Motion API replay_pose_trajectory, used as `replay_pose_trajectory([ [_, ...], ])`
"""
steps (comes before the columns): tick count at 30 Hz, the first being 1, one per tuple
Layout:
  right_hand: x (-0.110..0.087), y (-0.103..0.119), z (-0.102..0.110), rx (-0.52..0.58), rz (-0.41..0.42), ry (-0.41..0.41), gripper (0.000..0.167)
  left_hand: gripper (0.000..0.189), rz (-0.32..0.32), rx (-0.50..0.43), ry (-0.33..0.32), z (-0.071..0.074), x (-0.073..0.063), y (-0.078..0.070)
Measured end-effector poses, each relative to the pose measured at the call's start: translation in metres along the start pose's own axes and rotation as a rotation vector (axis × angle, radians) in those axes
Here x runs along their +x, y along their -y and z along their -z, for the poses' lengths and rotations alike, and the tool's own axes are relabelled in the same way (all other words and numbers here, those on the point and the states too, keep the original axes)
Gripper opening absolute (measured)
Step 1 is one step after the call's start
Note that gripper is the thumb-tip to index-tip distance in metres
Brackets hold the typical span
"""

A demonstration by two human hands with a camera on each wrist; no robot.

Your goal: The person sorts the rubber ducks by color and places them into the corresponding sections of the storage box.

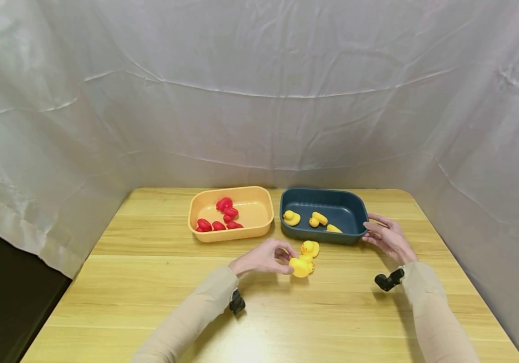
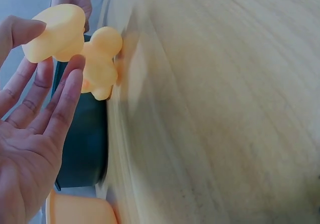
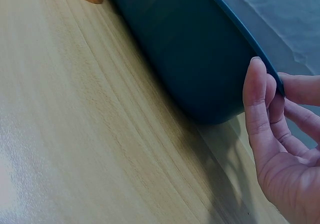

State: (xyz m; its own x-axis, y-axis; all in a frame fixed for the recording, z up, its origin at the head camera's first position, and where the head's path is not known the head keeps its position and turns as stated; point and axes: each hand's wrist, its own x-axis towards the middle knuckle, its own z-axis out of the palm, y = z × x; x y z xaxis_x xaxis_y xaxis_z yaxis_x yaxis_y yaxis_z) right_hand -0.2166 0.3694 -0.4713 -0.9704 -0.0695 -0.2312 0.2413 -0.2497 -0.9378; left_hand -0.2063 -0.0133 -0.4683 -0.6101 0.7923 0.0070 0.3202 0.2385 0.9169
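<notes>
My left hand (image 1: 268, 257) pinches a yellow rubber duck (image 1: 300, 268) between thumb and fingertips. In the left wrist view this held duck (image 2: 55, 33) appears raised off the table. More yellow ducks (image 1: 310, 248) sit close behind it, partly overlapped, in front of the dark blue bin (image 1: 318, 234). At that bin's right front corner, my right hand (image 1: 388, 238) grips the rim, thumb (image 3: 256, 86) against the outer wall and the other fingers around the corner. Inside the blue bin lie a duck at the left (image 1: 292, 218), a tipped one (image 1: 318, 219) and a partly hidden yellow one (image 1: 333, 229).
An orange-yellow bin (image 1: 227, 234) stands left of the blue one, with several red pieces (image 1: 224, 203) in it. Both bins are near the back of the wooden table (image 1: 313, 322). A pale cloth curtain (image 1: 259, 126) hangs behind and along the sides.
</notes>
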Motion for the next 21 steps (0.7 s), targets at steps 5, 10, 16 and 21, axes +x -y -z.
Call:
replay_pose_trajectory([
  [5, 0.0, 0.0, 0.0, -0.007, -0.002, 0.0, 0.059, 0.029, -0.031, -0.003, -0.028, 0.002, -0.001, -0.002],
  [10, 0.0, 0.0, 0.001, -0.01, -0.004, 0.0, 0.062, 0.027, -0.086, -0.004, -0.057, 0.005, -0.002, -0.002],
  [16, -0.001, 0.0, 0.001, -0.006, -0.001, 0.003, 0.062, 0.024, -0.128, -0.004, -0.081, 0.007, -0.001, -0.003],
  [21, -0.001, 0.0, 0.0, -0.003, -0.003, 0.002, 0.061, 0.02, -0.121, -0.004, -0.093, 0.01, 0.0, -0.005],
])
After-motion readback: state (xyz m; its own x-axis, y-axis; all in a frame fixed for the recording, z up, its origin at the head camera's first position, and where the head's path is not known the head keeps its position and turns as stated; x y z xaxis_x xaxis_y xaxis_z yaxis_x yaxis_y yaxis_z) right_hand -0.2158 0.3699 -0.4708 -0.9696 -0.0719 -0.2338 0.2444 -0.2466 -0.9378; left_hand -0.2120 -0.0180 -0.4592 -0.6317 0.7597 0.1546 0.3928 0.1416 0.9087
